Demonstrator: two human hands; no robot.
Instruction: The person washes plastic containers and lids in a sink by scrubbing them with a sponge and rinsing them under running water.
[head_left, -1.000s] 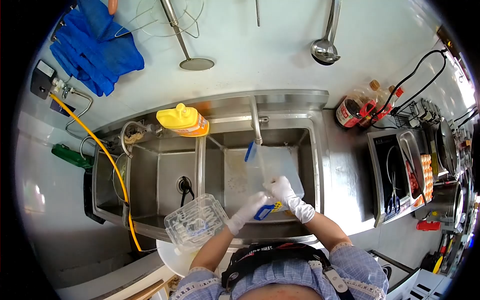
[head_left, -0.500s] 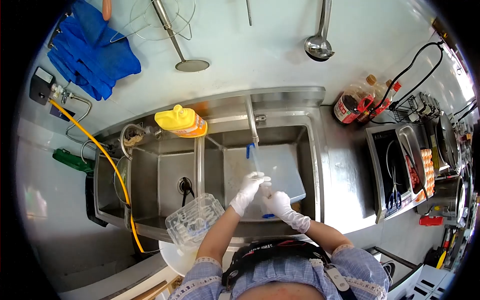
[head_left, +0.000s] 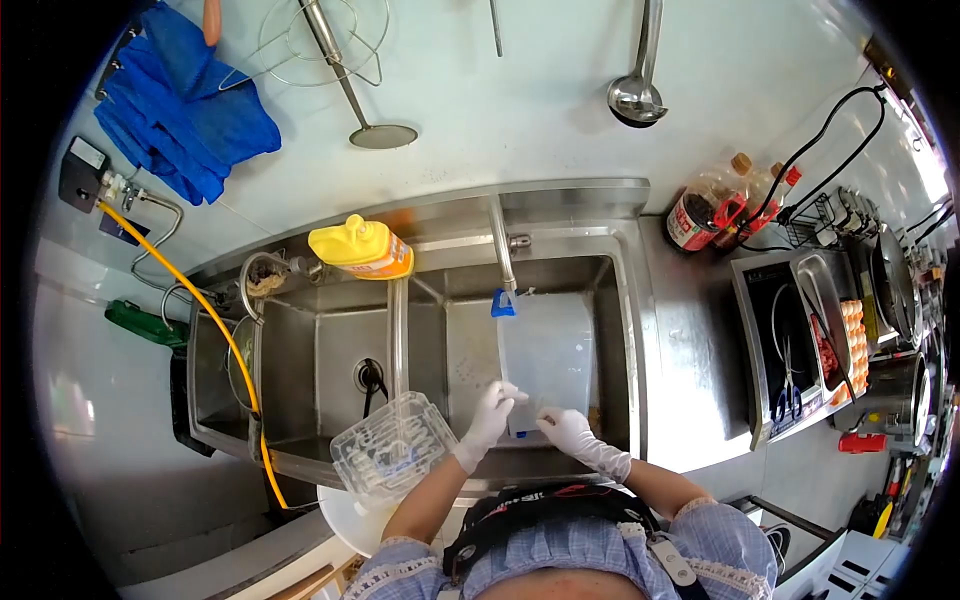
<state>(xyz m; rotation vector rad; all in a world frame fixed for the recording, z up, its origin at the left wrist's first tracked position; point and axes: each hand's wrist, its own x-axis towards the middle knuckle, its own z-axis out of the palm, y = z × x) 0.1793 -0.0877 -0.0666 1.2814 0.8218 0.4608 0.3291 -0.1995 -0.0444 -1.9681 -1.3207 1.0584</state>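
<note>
My left hand (head_left: 487, 425), in a white glove, is over the right sink basin with its fingers reaching right, apparently apart. To its right is my gloved right hand (head_left: 572, 434), fingers curled; what they hold, if anything, is hidden. Below both hands, a translucent plastic box or lid (head_left: 550, 350) with blue clips lies in the basin. I cannot tell whether either hand touches it. The faucet (head_left: 501, 245) points down at its far end, beside a blue clip (head_left: 503, 303). Left of my left wrist, a clear plastic basket (head_left: 395, 450) rests on the sink's near edge.
A yellow jug (head_left: 362, 248) stands behind the divider (head_left: 398, 335) between the basins. Blue cloths (head_left: 190, 105), a ladle (head_left: 636, 98) and a flat strainer (head_left: 384, 136) hang on the wall. Bottles (head_left: 695, 218), scissors (head_left: 788, 385) and eggs (head_left: 854, 345) are at right.
My hands, close together before, have separated and lowered slightly toward me. The translucent plastic piece has turned and shifted left. The water stream that reached toward my hands no longer shows clearly.
</note>
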